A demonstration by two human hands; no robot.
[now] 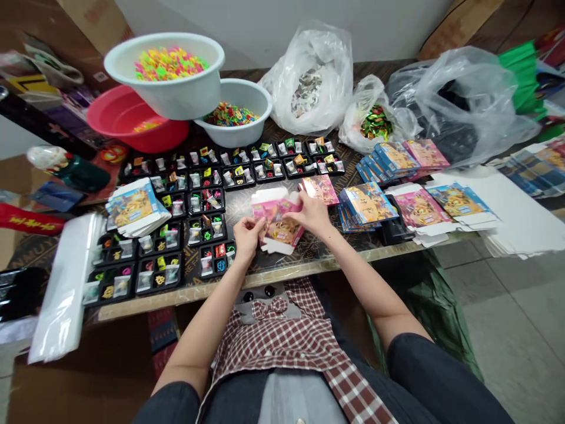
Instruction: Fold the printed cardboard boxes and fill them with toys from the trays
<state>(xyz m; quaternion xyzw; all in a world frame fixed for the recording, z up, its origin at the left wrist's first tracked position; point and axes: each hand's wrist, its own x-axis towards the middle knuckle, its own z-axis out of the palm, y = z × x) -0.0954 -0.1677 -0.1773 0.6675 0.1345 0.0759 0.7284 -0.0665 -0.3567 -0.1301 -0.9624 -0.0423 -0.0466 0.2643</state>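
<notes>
A pink printed carton (282, 227) with its white end flaps sticking out is held up between my two hands, over the front of the table. My left hand (248, 237) pinches its left edge. My right hand (312, 213) grips its upper right side with thumb and fingers. Just behind it lies another pink box (321, 189). To the left stand rows of black trays (206, 200) with small bright pieces and little packets in their compartments. Stacked blue boxes (366, 203) are to the right of my right hand.
Flat cartons lie in piles at left (135, 207) and right (421, 209). Behind stand a pale basin (165, 94) of colourful pieces, a red basin (132, 118), and clear plastic bags (326, 88). White plastic sleeves (64, 288) hang over the left front edge.
</notes>
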